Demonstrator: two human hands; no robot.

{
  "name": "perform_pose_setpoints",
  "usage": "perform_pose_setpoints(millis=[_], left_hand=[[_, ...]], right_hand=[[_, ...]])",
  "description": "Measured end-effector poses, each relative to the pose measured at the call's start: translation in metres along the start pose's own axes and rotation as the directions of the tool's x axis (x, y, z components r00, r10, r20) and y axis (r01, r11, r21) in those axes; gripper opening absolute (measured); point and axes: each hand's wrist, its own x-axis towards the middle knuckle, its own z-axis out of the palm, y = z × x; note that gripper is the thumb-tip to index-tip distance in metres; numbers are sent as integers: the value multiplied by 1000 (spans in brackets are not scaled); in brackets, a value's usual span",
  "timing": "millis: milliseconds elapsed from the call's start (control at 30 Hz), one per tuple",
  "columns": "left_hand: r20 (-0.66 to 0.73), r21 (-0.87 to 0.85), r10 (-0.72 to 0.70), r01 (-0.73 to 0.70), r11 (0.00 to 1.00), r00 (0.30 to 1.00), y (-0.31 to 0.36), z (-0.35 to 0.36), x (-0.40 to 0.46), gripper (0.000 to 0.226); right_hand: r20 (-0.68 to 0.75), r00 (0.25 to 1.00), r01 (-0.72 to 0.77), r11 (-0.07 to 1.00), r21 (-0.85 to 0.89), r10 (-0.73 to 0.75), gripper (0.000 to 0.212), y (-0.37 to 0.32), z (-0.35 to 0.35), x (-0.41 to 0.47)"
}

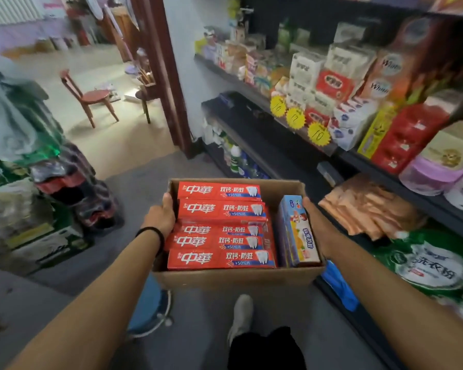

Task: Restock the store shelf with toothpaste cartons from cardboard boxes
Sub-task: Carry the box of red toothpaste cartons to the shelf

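Observation:
I carry an open cardboard box (233, 280) in front of me at waist height. My left hand (159, 216) grips its left wall and my right hand (318, 225) grips its right wall. Inside lie several red toothpaste cartons (221, 228), stacked flat in rows. A light blue children's toothpaste carton (296, 231) stands on edge along the right side. The dark store shelf (254, 129) runs along my right, and its middle level at the far end is mostly bare.
The upper shelf holds tissue packs (308, 73) with yellow price tags (294, 118). Orange cloths (366, 206) and a green detergent bag (433, 265) sit lower right. Bottled drink packs (72, 188) stand left. A blue stool (147, 305) is below the box, a red chair (88, 97) beyond the doorway.

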Motion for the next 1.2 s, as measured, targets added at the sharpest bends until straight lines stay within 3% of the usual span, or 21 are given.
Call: perform_pose_setpoints(millis=[133,267,633,767,900,1000,1133,1200], left_hand=[[55,54,54,-57,997,997,44,36,114,71],[147,42,103,-110,993,984,95,74,228,72],[389,173,152,-234,957,908,173,157,446,72],[513,202,184,-326,924,838,186,191,534,76],[640,195,261,-481,855,722,212,234,612,74],[721,236,250,-568,789,646,204,262,653,71],[770,264,200,-587,765,606,178,315,703,80],[783,255,180,-572,779,595,158,347,722,79]], right_hand=[[-26,999,-40,996,84,42,58,-41,23,92],[-116,992,-23,982,189,46,67,-84,40,177],[-355,925,13,923,385,135,62,-138,89,329],[-474,857,72,863,500,203,61,-129,126,378],[-553,783,197,728,657,287,64,-107,168,432],[-547,756,182,687,703,359,60,-81,204,463],[-603,667,217,659,720,438,64,-40,227,511],[-599,663,229,640,733,449,65,-21,227,543]])
